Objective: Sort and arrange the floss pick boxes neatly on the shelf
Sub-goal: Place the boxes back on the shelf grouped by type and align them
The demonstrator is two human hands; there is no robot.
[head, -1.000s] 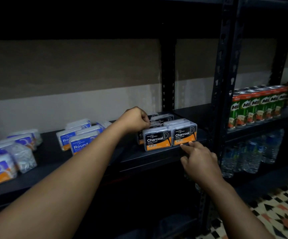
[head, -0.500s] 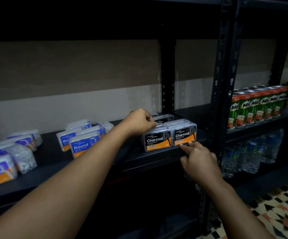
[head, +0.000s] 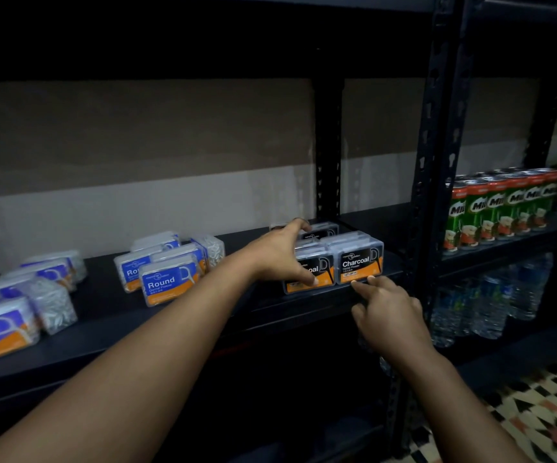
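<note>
Judging from the head view, the Charcoal floss pick boxes (head: pixel 358 262) are light, rigid clear-plastic cases with slick faces, best taken across their short sides. They stand at the right end of the dark metal shelf (head: pixel 103 332). The left hand (head: pixel 282 259) spans the front-left box, thumb on its face. The right hand (head: pixel 389 315) presses two straight fingers (head: pixel 358 286) against the right box's base. Blue Round boxes (head: pixel 166 279) sit well apart.
</note>
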